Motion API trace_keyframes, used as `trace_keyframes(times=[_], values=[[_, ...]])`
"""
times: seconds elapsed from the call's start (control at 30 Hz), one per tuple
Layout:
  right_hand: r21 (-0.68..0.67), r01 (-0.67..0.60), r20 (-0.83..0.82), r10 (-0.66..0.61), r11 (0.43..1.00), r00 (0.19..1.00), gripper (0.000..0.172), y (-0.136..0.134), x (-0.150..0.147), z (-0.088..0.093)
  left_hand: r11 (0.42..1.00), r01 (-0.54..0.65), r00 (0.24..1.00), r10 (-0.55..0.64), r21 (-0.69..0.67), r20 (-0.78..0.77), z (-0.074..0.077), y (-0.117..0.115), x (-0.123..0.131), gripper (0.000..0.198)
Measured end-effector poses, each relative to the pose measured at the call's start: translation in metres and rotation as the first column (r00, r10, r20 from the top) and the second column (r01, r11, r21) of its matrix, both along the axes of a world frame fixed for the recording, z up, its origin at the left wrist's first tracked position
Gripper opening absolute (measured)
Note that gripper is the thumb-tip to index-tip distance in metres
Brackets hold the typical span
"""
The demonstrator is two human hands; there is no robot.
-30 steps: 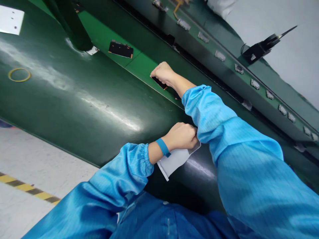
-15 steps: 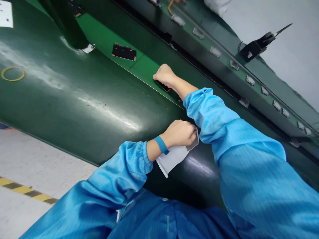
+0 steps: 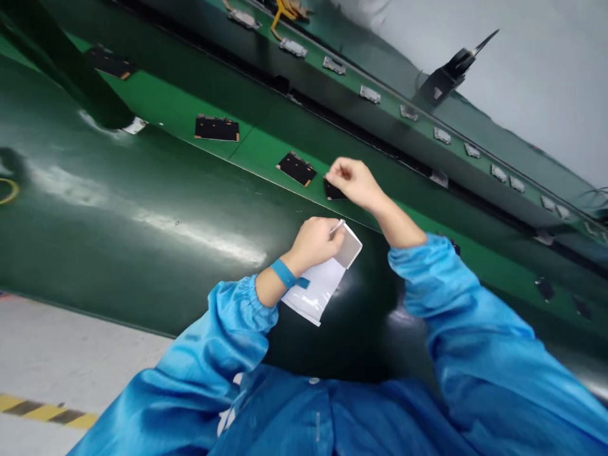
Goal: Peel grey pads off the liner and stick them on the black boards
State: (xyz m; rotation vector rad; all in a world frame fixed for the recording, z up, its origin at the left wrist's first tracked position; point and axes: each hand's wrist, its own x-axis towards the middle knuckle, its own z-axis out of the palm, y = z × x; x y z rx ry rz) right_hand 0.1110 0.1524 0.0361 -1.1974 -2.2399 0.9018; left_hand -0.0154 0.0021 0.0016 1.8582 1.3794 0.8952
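Gripping a white packet [image 3: 316, 288]

Head view: grasped in fingers of left hand [image 3: 317, 240] over worktop [image 3: 213, 231], near far edge; probably light, flexible; best held at border. With right hand [image 3: 356, 183] curled by a black panel [image 3: 334, 192], cannot tell whether gripping anything.

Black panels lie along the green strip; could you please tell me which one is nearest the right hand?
The black panel partly hidden by the right hand, immediately right of the fully visible neighbouring panel in the picture; the hand overlaps no other panel.
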Motion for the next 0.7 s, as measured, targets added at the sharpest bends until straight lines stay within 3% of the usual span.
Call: trace_keyframes(times=[0.1, 0.23, 0.33, 0.47, 0.6, 0.7], values=[[-0.109, -0.011, -0.174, -0.008, 0.994, 0.985, 0.023, -0.055, 0.052, -0.008, 0.997, -0.072, 0.994, 0.074, -0.03, 0.085, -0.004, 0.003, 0.0, 0.035], [-0.108, 0.059, -0.243, -0.084, 0.992, 0.966, 0.015, -0.104, 0.066, -0.018, 0.998, -0.061, 0.994, 0.063, -0.024, 0.085, -0.008, 0.004, 0.004, 0.031], [-0.068, 0.121, -0.226, -0.134, 0.99, 0.965, 0.002, -0.112, 0.059, -0.02, 0.999, -0.045, 0.998, 0.045, -0.01, 0.036, -0.007, 0.003, 0.005, 0.033], [0.03, 0.118, -0.169, -0.111, 0.993, 0.979, 0.01, -0.113, 0.055, -0.02, 1.0, -0.028, 1.0, 0.028, -0.008, 0.0, -0.005, 0.002, 0.005, 0.034], [0.253, 0.137, -0.131, -0.107, 0.958, 0.986, 0.015, -0.12, 0.056, -0.018, 0.999, -0.045, 0.997, 0.046, -0.027, 0.065, -0.006, 0.003, 0.003, 0.036], [0.247, 0.23, -0.256, -0.165, 0.941, 0.953, 0.009, -0.124, 0.066, -0.021, 0.993, -0.092, 0.98, 0.103, -0.071, 0.167, -0.004, 0.005, -0.001, 0.038]])
